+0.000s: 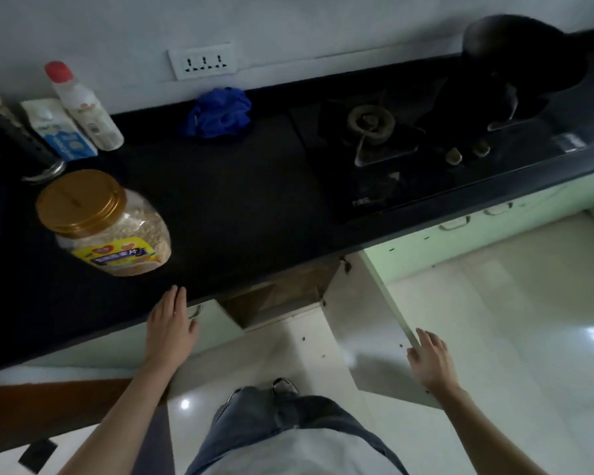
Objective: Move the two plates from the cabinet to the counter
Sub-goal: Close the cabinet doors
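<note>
The black counter (227,200) runs across the view above pale green cabinets. Below its front edge one cabinet stands open, showing a dark brown interior (282,293); no plates are visible inside. Its door (367,323) swings out to the right. My right hand (429,361) rests on the door's outer edge, fingers spread over it. My left hand (172,327) lies flat against the neighbouring cabinet front, fingertips at the counter's edge beside a metal handle (195,311). It holds nothing.
A gold-lidded jar of grains (107,228) stands near the counter's front left. Bottles and a carton (66,128) crowd the back left, a blue cloth (220,113) lies at the back, and a gas stove (384,145) with a dark pan (522,53) sits right.
</note>
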